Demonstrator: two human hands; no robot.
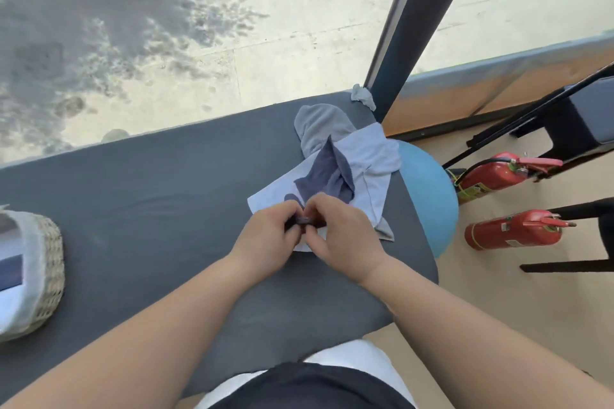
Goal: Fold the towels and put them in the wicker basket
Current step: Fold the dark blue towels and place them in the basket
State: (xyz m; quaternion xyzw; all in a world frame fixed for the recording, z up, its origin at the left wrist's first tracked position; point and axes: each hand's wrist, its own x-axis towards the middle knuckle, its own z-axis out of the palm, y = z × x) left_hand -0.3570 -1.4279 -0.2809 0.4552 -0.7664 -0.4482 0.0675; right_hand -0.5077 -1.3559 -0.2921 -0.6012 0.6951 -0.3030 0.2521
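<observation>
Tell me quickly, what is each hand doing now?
Left hand: pinches an edge of the dark navy cloth towel.
Right hand: pinches the same edge.

Bright daylight comes in across the top of the frame, bleaching the pavement (315, 10) outside. On the bench (149, 209) the light is even, with faint shadows around the left hand (265, 239) and right hand (345, 236). Detail is soft throughout; the wide lens bows the bench edge and window post (415, 26).
</observation>
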